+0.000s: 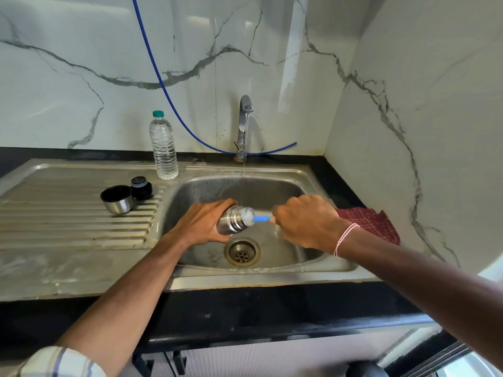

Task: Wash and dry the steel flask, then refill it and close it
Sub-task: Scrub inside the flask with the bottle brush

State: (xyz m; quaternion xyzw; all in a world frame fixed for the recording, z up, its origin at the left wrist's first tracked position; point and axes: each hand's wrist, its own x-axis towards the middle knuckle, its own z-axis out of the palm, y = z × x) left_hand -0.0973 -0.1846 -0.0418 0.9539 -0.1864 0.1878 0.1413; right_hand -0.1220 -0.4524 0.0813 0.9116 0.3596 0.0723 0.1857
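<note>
Stainless sink basin [272, 190], left hand [202, 223] gripped silver steel flask [234, 220] over it, right hand [304, 221] clenched round blue handle [261, 219]

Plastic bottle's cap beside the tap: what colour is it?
Teal green; the cap shows clearly in the head view.

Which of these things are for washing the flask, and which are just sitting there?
For the job: shiny steel flask in the left hand; blue-handled brush in the right hand; running steel tap; steel cup lid; black stopper; maroon checked cloth, likely for drying; clear plastic water bottle, perhaps for refilling.
Just lying about: thin blue hose along the wall.
</note>
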